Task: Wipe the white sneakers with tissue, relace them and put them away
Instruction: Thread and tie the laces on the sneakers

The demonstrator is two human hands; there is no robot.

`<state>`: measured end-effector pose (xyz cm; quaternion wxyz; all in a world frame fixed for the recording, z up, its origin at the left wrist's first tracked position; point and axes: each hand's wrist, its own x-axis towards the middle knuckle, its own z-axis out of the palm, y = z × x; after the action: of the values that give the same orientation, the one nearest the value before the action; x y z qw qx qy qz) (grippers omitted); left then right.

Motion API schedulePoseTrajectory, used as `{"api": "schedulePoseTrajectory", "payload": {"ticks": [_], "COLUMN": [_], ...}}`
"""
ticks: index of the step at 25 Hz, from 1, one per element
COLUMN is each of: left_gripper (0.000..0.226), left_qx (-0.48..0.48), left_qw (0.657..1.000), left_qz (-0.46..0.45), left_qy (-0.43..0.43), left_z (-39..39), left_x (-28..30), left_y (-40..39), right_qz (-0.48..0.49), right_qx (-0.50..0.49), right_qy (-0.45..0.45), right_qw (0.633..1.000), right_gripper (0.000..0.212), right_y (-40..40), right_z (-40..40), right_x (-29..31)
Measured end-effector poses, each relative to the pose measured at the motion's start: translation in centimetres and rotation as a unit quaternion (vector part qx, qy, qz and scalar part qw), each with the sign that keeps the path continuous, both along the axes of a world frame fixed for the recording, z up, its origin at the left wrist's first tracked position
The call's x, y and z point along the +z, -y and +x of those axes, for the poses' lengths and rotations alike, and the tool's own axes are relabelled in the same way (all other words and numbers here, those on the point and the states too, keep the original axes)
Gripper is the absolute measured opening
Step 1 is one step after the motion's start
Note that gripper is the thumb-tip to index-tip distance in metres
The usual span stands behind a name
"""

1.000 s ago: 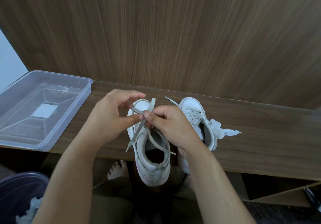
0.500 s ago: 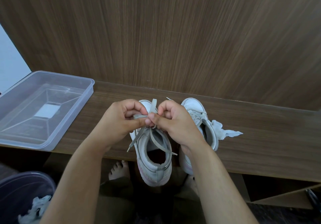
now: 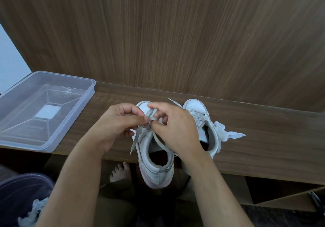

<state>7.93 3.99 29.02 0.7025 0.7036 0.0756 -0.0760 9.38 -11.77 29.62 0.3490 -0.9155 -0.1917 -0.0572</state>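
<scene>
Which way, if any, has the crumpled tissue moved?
No. The crumpled tissue still lies on the shelf against the right-hand sneaker, as before.

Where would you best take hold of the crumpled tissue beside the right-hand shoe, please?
Pinch the tissue by its pointed tail, coming from the right: that end lies flat and free on the shelf, while the bunched end is tucked against the shoe.

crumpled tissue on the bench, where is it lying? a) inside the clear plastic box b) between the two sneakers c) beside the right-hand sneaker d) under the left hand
c: the crumpled tissue lies on the bench against the outer side of the right-hand sneaker.
</scene>
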Motion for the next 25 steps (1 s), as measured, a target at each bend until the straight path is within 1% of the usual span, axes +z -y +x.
{"api": "schedulePoseTrajectory", "payload": {"ticks": [2,5,6,7,8,9,10,11,12,14,17,19,21,23,25], "left_gripper": [0.021,0.017,0.014,0.012,0.012,0.015,0.019,0.022,0.024,0.022,0.023,0.026,0.025,0.023,0.022], "left_qx": [0.005,0.024,0.030,0.034,0.034,0.031,0.027,0.024,0.022,0.020,0.022,0.036,0.038,0.024,0.027], "left_qw": [1.000,0.998,0.997,0.996,0.996,0.996,0.997,0.997,0.998,0.999,0.999,0.997,0.994,0.992,0.989], "left_qz": [-0.006,0.021,0.030,0.034,0.033,0.031,0.027,0.020,0.009,-0.016,-0.035,-0.064,-0.097,-0.116,-0.121], "left_qy": [0.014,0.049,0.060,0.069,0.073,0.075,0.074,0.070,0.062,0.043,0.024,0.000,-0.027,-0.051,-0.076], "left_z": [0.0,0.0,0.1,0.1,0.2,0.3,0.3,0.3,0.3,0.4,0.5,0.8,1.2,1.5,1.9], "left_x": [0.0,-0.2,-0.3,-0.4,-0.5,-0.6,-0.6,-0.5,-0.4,-0.4,-0.7,-1.0,-1.3,-1.5,-1.9], "left_y": [0.0,0.0,0.1,0.1,0.2,0.2,0.3,0.3,0.5,0.7,0.7,0.3,-0.1,-0.1,-0.1], "right_qz": [-0.015,-0.003,0.031,0.085,0.144,0.206,0.252,0.278,0.280,0.238,0.165,0.150,0.189,0.227,0.217], "right_qx": [-0.009,-0.005,-0.006,-0.009,-0.012,-0.006,0.003,0.013,0.021,0.023,0.001,-0.025,-0.032,-0.002,0.043], "right_qy": [0.006,-0.033,-0.053,-0.086,-0.130,-0.180,-0.218,-0.238,-0.236,-0.193,-0.089,-0.027,-0.017,-0.031,-0.039], "right_qw": [1.000,0.999,0.998,0.993,0.981,0.962,0.943,0.931,0.930,0.952,0.982,0.988,0.981,0.973,0.975], "right_gripper": [0.023,0.015,0.012,0.015,0.025,0.034,0.040,0.043,0.045,0.043,0.021,0.014,0.010,0.007,0.005], "right_y": [0.0,-0.1,-0.2,-0.3,-0.3,-0.2,0.0,0.2,0.3,0.3,-0.2,-0.4,-0.2,0.3,1.0], "right_z": [0.0,-0.1,-0.1,-0.1,-0.1,0.0,0.0,0.0,0.1,0.1,-0.2,-0.1,0.3,0.6,0.7], "right_x": [0.0,-0.1,-0.1,0.0,0.1,0.1,0.2,0.2,0.3,0.2,-0.2,-0.6,-0.7,-0.7,-0.7]}}
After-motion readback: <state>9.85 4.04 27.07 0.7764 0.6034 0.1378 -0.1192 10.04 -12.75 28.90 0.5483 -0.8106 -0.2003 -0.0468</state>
